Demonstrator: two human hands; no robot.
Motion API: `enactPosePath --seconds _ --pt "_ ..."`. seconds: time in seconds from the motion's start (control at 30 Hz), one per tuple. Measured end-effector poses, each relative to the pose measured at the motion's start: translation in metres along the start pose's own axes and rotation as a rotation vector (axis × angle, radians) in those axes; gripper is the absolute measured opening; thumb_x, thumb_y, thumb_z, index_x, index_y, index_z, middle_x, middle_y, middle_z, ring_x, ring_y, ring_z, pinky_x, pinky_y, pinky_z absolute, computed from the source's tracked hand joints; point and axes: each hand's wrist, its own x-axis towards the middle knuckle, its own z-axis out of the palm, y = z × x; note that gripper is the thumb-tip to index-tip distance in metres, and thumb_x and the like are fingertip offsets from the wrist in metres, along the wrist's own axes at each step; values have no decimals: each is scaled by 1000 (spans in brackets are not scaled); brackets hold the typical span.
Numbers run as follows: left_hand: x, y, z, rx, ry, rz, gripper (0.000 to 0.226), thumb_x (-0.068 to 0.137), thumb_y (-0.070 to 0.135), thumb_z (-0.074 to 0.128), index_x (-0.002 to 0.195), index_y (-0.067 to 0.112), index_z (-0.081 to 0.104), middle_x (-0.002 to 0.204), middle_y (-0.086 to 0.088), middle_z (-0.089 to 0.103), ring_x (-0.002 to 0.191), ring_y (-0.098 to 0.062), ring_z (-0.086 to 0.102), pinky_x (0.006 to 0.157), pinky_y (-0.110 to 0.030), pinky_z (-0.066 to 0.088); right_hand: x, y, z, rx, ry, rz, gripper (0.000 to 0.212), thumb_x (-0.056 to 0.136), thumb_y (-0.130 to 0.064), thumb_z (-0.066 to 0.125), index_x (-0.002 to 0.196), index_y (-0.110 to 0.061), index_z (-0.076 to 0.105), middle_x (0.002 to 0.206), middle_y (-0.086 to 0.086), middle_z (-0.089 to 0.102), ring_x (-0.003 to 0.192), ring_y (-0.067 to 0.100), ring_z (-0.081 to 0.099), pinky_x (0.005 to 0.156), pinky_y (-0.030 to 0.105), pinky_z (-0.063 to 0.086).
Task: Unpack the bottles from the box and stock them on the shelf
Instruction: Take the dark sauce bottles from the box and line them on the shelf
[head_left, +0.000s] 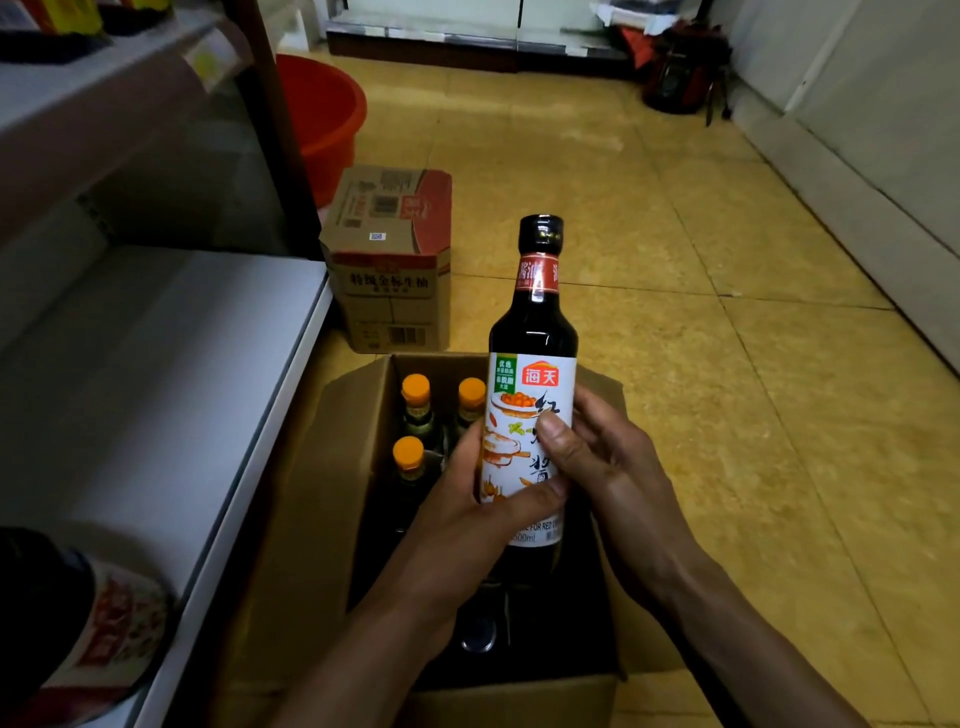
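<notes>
Over the near rim of the open cardboard box (519, 696), the left hand (483, 499) and right hand (602, 457) meet above its middle. Their fingers (556, 431) wrap round the labelled belly of a dark soy sauce bottle (532, 332), held upright above the box. It looks like full glass: likely heavy, rigid, breakable and slick, so the wide body is the sound hold, not the neck. Orange-capped bottles (415, 389) stand in the box's far left corner. A white shelf (156, 389) lies left of the box, a sealed carton (389, 260) beyond it.

Shelved bottle (98, 618) is blurred and cropped (bottom-left edge); label unreadable.
</notes>
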Motion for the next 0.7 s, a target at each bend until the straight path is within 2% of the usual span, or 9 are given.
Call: enactPosePath --seconds 0.1,0.2,0.33,0.43,0.57,0.7 --pt "-2 5 1 3 21 1 47 85 27 75 117 56 57 113 20 75 100 1 72 87 -31 60 0 -6 0 -63 2 16 47 95 -37 66 139 -23 58 123 0 75 112 21 73 99 51 56" --pt "-10 14 1 14 43 -1 50 88 25 74 121 57 55 115 20 74 102 1 72 80 -24 61 -6 -17 3 -130 -3 12 46 94 -46 65 137 -34 59 124 -5 74 113 17 72 97 49 57" --pt "-29 32 0 43 63 -25 59 89 24 74 135 53 50 119 23 72 108 4 69 93 -30 58 -18 -44 12 -92 -11 17 43 94 -31 62 136 -26 60 121 -6 75 112 13 72 94 39 60" --pt "-51 49 0 53 51 -58 66 89 23 75 142 49 46 128 21 69 116 2 66 100 -33 54 -33 -68 20 -94 -3 48 44 95 -28 63 139 -22 58 124 -6 74 114 12 71 93 36 60" --pt "-96 74 3 29 38 -124 68 87 20 75 140 51 45 129 23 67 117 4 64 94 -23 54 -67 -101 32 -74 -16 119 46 96 -25 64 141 -18 56 124 -6 74 115 10 71 90 26 59" --pt "-145 106 11 31 15 -205 68 88 14 78 142 43 48 130 15 70 121 -4 65 100 -29 52 -107 -142 37 -27 -30 184 49 93 -22 63 142 -18 55 124 -6 74 116 10 70 90 22 57"
